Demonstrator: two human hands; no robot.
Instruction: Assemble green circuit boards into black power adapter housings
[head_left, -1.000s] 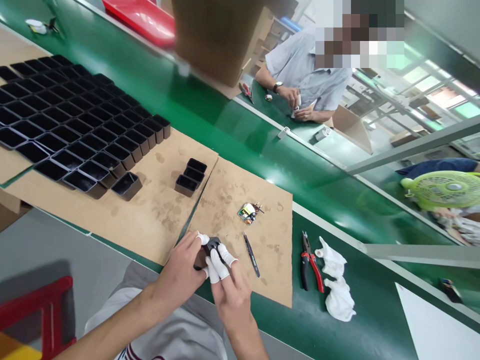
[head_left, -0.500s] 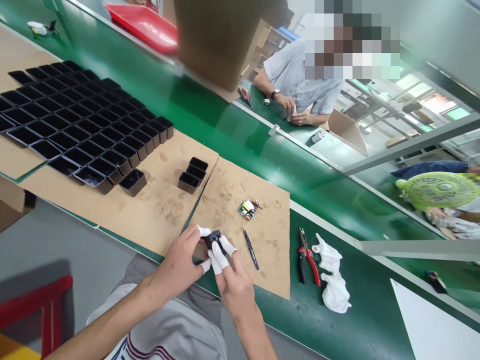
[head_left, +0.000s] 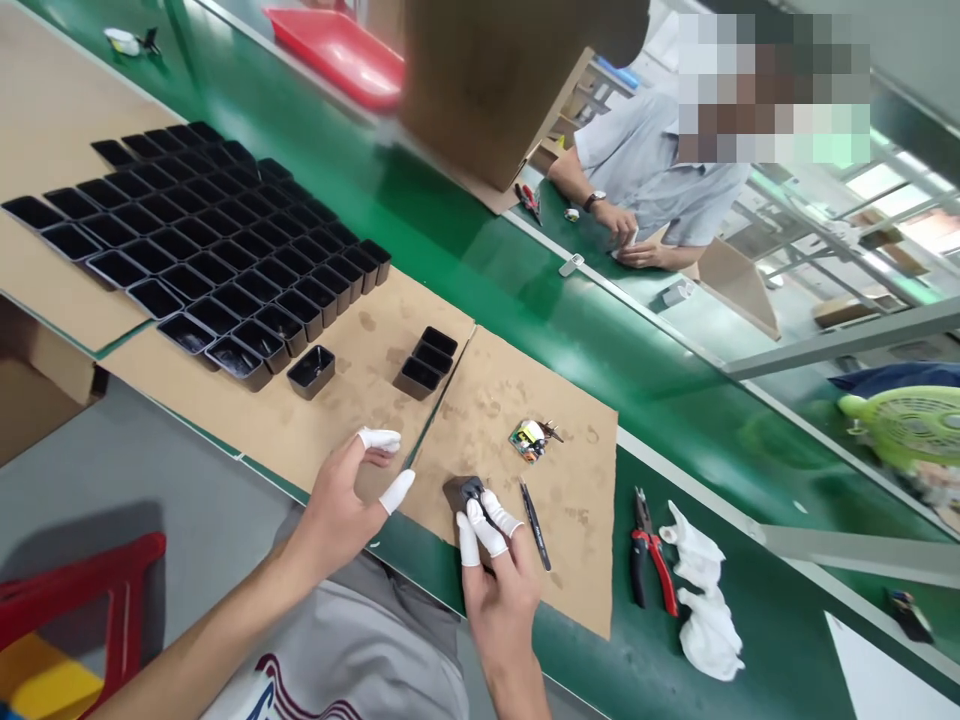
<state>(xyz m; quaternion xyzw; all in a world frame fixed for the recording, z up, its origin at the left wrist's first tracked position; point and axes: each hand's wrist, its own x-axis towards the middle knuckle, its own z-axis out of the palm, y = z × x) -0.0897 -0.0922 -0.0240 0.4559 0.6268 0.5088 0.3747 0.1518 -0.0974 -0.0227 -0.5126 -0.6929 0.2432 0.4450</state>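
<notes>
While right hand point(head_left: 495, 590) grips black casing point(head_left: 459, 491), long axis hidden.

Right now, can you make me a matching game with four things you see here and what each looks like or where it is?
1 black housing
2 pliers
3 circuit board
4 left hand

a open, holding nothing
b red handles, on the green worktop
c pinched by the right hand
d green and yellow, on the cardboard sheet

Pairs: 1-c, 2-b, 3-d, 4-a
</notes>
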